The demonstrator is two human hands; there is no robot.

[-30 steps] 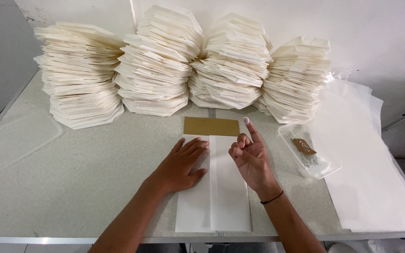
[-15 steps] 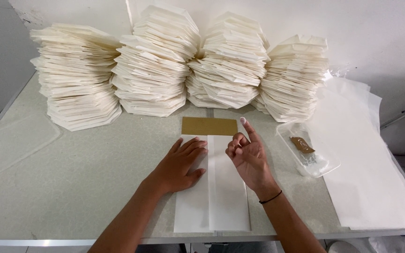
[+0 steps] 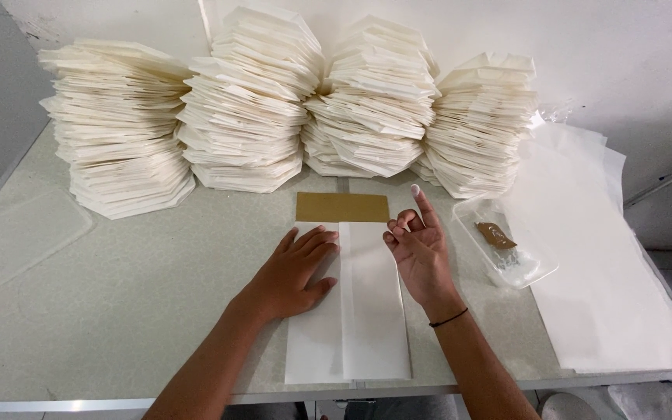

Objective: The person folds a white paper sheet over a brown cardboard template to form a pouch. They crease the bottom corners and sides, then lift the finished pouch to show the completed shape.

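left hand (image 3: 293,272) flat, pinning folded white paper (image 3: 371,311); right hand (image 3: 421,253) lifted, loosely curled, empty. flaps may spring open if pressure eases.

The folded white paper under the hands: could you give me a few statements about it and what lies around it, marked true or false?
1. The left hand lies flat on the folded white paper. True.
2. The right hand grips a pair of scissors. False: it holds nothing visible, its fingers curled, one pointing up.
3. A tan strip shows at the far end of the paper. True.
4. Only one stack of folded paper pieces stands by the wall. False: there are four stacks side by side.
5. The clear plastic tray sits to the left of the hands. False: it is to the right, beside loose white sheets.
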